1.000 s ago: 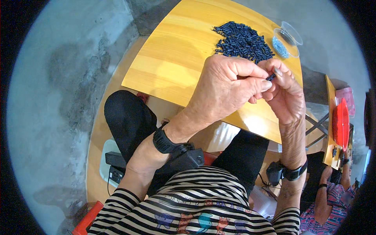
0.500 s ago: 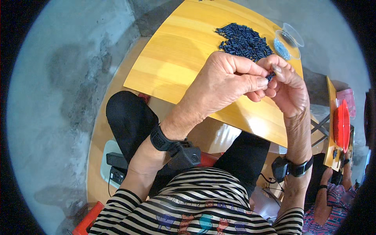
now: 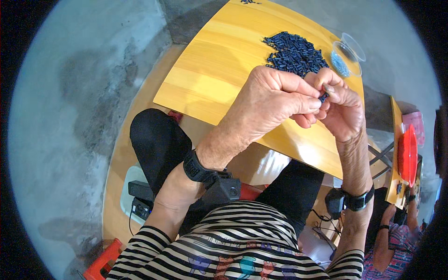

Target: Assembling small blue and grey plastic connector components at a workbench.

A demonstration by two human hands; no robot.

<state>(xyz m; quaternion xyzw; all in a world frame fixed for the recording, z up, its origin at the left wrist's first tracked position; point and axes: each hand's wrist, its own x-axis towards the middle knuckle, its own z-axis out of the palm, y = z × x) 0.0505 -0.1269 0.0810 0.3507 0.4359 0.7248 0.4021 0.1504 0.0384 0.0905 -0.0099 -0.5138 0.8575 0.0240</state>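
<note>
Above the near right part of the yellow table (image 3: 210, 60), my two hands meet. A small dark blue-black plastic piece (image 3: 323, 97) is pinched between thumb and forefinger of my left hand (image 3: 275, 98). My right hand (image 3: 343, 100) is closed at the same piece, its thumb and fingertips against the right end. Its other fingers curl behind, partly hidden. Just beyond my hands lies a heap of similar small dark pieces (image 3: 298, 53). Right of the heap, a clear round tub (image 3: 357, 70) holds small light-blue bits (image 3: 339, 64).
A clear lid-like disc (image 3: 357, 44) rests by the tub. Several dark pieces (image 3: 249, 2) lie at the table's far edge. To the right, another table (image 3: 396, 140) bears a red basin (image 3: 409, 154) and a pink container (image 3: 415, 123); a co-worker's arm (image 3: 385, 238) shows below.
The view has shifted a little, so table and heap sit slightly lower and to the right. Both hands stay together at the small piece, with slight finger movement.
</note>
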